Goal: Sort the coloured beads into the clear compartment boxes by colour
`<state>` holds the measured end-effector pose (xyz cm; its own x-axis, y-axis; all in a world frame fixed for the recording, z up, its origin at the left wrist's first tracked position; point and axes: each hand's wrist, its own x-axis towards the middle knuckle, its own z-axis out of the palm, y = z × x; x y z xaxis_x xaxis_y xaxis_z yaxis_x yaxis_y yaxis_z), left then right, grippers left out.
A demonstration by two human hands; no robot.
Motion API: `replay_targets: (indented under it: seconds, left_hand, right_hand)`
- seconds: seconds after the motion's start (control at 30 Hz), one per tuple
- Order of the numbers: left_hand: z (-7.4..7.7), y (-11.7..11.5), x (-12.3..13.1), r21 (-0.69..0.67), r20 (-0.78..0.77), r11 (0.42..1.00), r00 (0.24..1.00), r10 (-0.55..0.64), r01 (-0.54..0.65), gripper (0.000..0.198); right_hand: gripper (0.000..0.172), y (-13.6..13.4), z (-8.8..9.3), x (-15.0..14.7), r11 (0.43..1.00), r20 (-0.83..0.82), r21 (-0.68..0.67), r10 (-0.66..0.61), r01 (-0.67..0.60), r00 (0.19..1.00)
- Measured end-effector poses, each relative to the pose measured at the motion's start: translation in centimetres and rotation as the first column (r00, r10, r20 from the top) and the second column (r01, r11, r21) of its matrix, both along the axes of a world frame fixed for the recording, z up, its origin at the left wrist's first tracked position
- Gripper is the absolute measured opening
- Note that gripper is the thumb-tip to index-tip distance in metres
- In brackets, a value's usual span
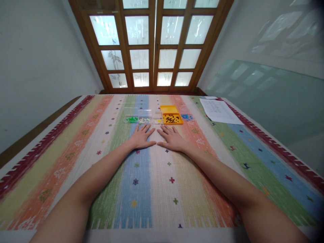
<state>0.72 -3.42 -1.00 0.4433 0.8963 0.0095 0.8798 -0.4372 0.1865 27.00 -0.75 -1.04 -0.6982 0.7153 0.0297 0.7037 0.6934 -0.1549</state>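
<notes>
My left hand (143, 136) lies flat on the striped tablecloth (136, 202), fingers spread and nothing in it. Beside it my right hand (171, 137) rests palm down in the same way, the two thumbs nearly touching. Just past the fingertips stands a row of small open boxes. A clear box with green pieces (132, 119) is at the left, then one with whitish pieces (144, 120). Small yellow pieces (158, 120) sit in the middle. An orange box (173, 123) with its lid up holds dark brown pieces (171, 118). Blue pieces (186, 117) are at the right end.
Printed paper sheets (219, 110) lie at the table's far right. A glass panel (265, 104) leans along the right wall. Behind the table's far edge is a wooden door (154, 47) with glass panes.
</notes>
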Motion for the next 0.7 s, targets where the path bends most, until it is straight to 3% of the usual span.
replay_targets:
  seconds: [0.7]
  left_hand:
    - [-0.06,0.04,-0.03,0.024,-0.031,0.999,0.999,0.030,-0.029,0.089]
  right_hand:
    - [0.087,-0.04,0.13,-0.02,1.000,-0.020,0.017,0.012,-0.012,1.000]
